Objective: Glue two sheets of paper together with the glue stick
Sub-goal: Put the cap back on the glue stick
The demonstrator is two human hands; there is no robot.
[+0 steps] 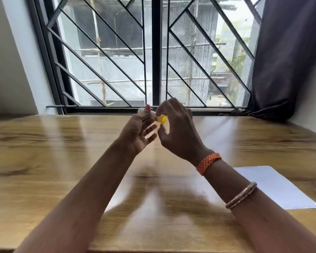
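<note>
Both hands raised above the glossy wooden table [44, 161], in front of the black-barred window [153, 52]. Left hand [137, 136] grips the pale translucent glue stick tube [141, 111] between thumb and upper fingers; lower fingers spread loose. Right hand [177, 128] pinches the small yellow plastic cap [162, 119] at the tube's 3 o'clock end; cannot tell whether cap is on or off. White paper sheets [274, 187] lie flat on the table at 4 o'clock from the hands, well apart, partly hidden by the right forearm. Orange braided wristband [208, 163] and thin metal bangles [242, 195] on right wrist. Dark curtain [290, 61] at 2 o'clock. Frame motion-blurred.
</note>
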